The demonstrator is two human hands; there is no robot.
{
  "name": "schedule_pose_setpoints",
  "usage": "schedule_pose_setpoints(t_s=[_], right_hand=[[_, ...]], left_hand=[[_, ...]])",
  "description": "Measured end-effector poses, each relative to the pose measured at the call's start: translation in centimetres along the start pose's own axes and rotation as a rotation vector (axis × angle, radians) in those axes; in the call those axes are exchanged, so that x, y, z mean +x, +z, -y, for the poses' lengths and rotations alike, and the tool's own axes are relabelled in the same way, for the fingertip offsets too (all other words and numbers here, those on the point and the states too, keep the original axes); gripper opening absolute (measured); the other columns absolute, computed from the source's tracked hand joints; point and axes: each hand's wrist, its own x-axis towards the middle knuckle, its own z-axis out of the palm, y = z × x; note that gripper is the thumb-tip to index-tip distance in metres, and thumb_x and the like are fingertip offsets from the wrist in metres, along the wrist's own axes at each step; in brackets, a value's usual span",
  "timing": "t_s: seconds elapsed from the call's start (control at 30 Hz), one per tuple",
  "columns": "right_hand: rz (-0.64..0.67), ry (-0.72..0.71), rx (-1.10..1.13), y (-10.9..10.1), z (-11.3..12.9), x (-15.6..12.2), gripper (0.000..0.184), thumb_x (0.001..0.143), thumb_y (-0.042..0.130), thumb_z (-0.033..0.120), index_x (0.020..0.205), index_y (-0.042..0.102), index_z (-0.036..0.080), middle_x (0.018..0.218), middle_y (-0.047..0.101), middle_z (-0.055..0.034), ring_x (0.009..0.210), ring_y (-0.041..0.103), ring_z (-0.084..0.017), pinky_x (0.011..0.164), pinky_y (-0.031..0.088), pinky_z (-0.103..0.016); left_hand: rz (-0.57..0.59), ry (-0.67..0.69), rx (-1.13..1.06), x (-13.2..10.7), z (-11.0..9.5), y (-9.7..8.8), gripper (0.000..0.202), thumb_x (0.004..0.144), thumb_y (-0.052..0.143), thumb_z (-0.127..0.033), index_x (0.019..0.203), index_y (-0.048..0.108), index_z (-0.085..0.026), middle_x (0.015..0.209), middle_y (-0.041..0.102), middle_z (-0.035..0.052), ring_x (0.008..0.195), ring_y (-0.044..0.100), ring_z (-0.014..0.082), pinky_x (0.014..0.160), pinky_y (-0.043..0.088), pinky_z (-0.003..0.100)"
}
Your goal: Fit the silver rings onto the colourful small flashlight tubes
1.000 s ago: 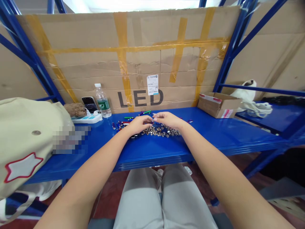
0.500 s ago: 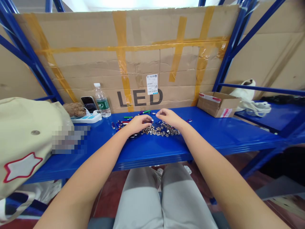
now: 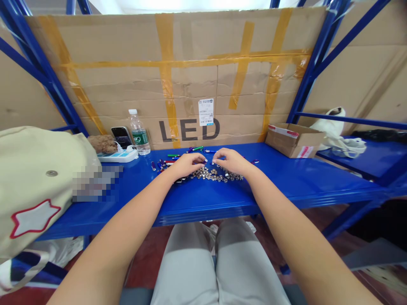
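My left hand (image 3: 187, 165) hovers at the left of a pile of small silvery metal pieces (image 3: 208, 174), with thumb and fingers pinched around a tiny silvery piece (image 3: 205, 161). Facing it from the right, my right hand (image 3: 232, 162) has its thumb and fingertips drawn together. Something small and pale shows at those fingertips, too tiny to name. Beyond the hands lie a blue stick-like piece (image 3: 210, 151) and a green one (image 3: 197, 148). More slim coloured pieces, blue and red, lie left of the pile, partly covered by my left hand.
The blue metal table (image 3: 203, 203) backs onto a taped cardboard sheet (image 3: 127, 93). At the left stand a cream bag (image 3: 41, 169), a power strip (image 3: 117, 157), a phone (image 3: 121, 136) and a water bottle (image 3: 139, 133). An open cardboard box (image 3: 292, 139) sits at the right.
My right hand has drawn back toward me from the far edge of the pieces, uncovering the blue stick-like piece. My left hand stays nearly in place. The whole view has shifted slightly.
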Motion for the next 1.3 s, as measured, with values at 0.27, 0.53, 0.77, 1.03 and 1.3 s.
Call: schedule_pose_setpoints(t_s=[0.27, 0.53, 0.77, 1.03, 1.3], right_hand=[[-0.073, -0.003, 0.187, 1.1, 1.7, 0.1, 0.012, 0.084, 0.056, 0.027, 0.085, 0.064, 0.017, 0.086, 0.068, -0.0037, 0.078, 0.058, -0.015, 0.074, 0.044, -0.028], [-0.056, -0.056, -0.026, 1.5, 1.1, 0.0, 0.017, 0.091, 0.046, 0.032, 0.084, 0.055, 0.019, 0.079, 0.062, -0.0020, 0.071, 0.053, -0.015, 0.066, 0.038, -0.026], [-0.019, -0.092, -0.252, 1.4, 1.7, -0.2, 0.028, 0.097, 0.035, 0.031, 0.081, 0.056, 0.020, 0.083, 0.065, -0.0070, 0.075, 0.057, -0.019, 0.069, 0.037, -0.027], [-0.039, 0.218, 0.338, 2.4, 2.3, 0.9, 0.030, 0.088, 0.035, 0.026, 0.060, 0.043, 0.022, 0.045, 0.042, 0.0030, 0.045, 0.041, -0.013, 0.051, 0.034, -0.025], [-0.146, 0.019, -0.084, 1.0, 1.4, 0.0, 0.033, 0.096, 0.034, 0.041, 0.082, 0.055, 0.020, 0.081, 0.065, -0.0055, 0.075, 0.058, -0.019, 0.066, 0.039, -0.027]], left_hand=[[0.027, 0.025, -0.040, 0.0, -0.5, 0.0, 0.024, 0.082, 0.062, -0.025, 0.105, 0.066, -0.017, 0.102, 0.073, 0.0068, 0.095, 0.068, 0.0206, 0.090, 0.053, 0.037], [0.030, 0.029, -0.174, -0.1, -0.3, 0.3, 0.027, 0.083, 0.062, -0.028, 0.106, 0.066, -0.015, 0.103, 0.073, 0.0084, 0.096, 0.068, 0.0205, 0.090, 0.053, 0.036], [-0.064, 0.069, -0.037, 0.1, -0.5, 0.6, 0.024, 0.087, 0.058, -0.028, 0.106, 0.068, -0.018, 0.106, 0.072, 0.0055, 0.098, 0.066, 0.0196, 0.093, 0.050, 0.035], [-0.264, 0.408, 0.469, 0.5, -0.6, 0.7, 0.024, 0.095, 0.046, -0.021, 0.103, 0.067, -0.016, 0.105, 0.070, 0.0143, 0.099, 0.063, 0.0236, 0.091, 0.047, 0.044], [-0.168, 0.114, 0.095, 0.5, -1.2, 0.0, 0.026, 0.088, 0.058, -0.033, 0.107, 0.070, -0.019, 0.107, 0.072, 0.0067, 0.099, 0.065, 0.0210, 0.092, 0.050, 0.035]])
